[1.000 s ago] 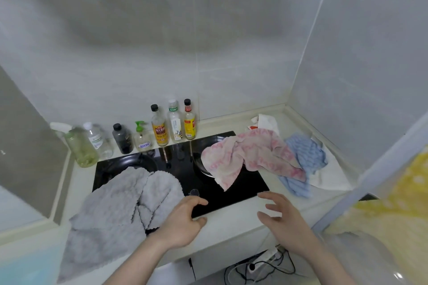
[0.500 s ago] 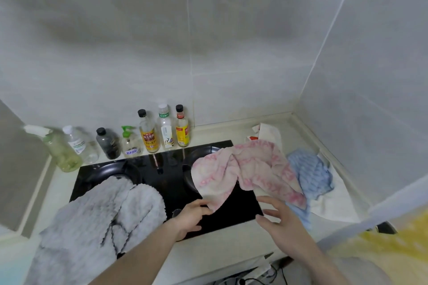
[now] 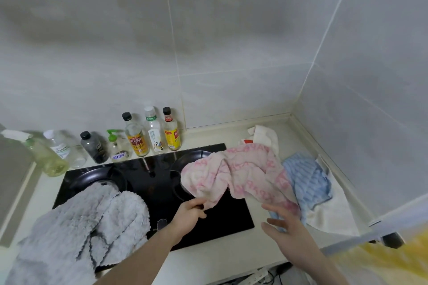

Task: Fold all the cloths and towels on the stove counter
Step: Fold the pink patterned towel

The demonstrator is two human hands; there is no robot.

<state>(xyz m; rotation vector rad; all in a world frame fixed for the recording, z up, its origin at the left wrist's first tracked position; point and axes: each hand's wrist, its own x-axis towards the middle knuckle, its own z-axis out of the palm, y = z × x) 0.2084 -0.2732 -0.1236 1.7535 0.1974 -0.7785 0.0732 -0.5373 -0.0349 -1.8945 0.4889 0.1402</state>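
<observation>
Now left hand grip pinched on pink towel corner; right hand fingers apart, hovering beside towel.

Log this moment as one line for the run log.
left hand: pinches pink towel corner | right hand: open, beside towel | grey towel, blue cloth: unfolded

Glossy black glass stove top, mirror-smooth. Fluffy grey terry towel, deep-piled. Thin pink-patterned cotton towel, soft, matt. Ribbed blue microfibre cloth. Clear plastic bottles. Smooth, faintly sheened grey wall tiles.
</observation>
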